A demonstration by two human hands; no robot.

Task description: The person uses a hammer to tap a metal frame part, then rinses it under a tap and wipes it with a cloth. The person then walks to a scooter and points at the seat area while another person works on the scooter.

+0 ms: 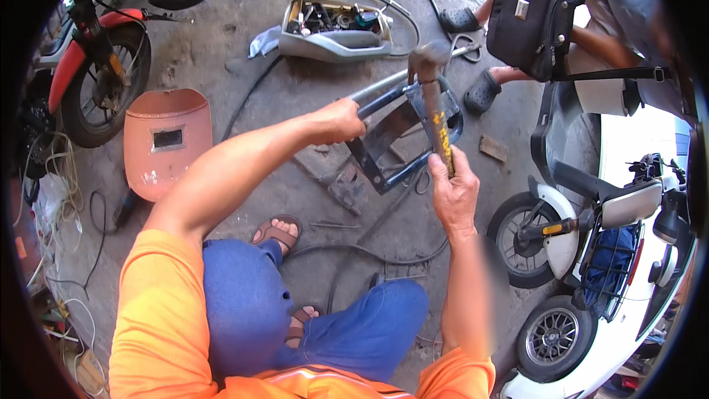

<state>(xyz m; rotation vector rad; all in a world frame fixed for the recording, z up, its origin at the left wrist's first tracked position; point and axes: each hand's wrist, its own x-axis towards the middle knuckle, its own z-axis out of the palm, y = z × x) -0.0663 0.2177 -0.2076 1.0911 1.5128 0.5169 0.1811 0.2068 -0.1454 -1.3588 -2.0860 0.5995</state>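
A hammer [441, 122] is being held by the right hand [455, 193], its fingers [466, 165] being curled closed around the lower end of the handle and the thumb being laid against the handle's left side. Most of the handle is extending beyond these fingers, and the head is being carried at the far end, well apart from them.

A dark metal frame [367, 168] is being gripped near its left corner by the left hand [338, 121], which is being clenched into a fist with its back turned up. The body of the frame is lying to the right of those fingers, between the two hands, and to the upper left of the right hand. A silver pipe [380, 86] is running past the left knuckles toward the upper right; whether it is also being clasped cannot be told. The far part of the frame is being overlapped by the hammer; whether the two are touching cannot be told.

On the ground, a pinkish welding mask [168, 170] is lying to the left, and an open grey casing [336, 49] is resting beyond the frame.
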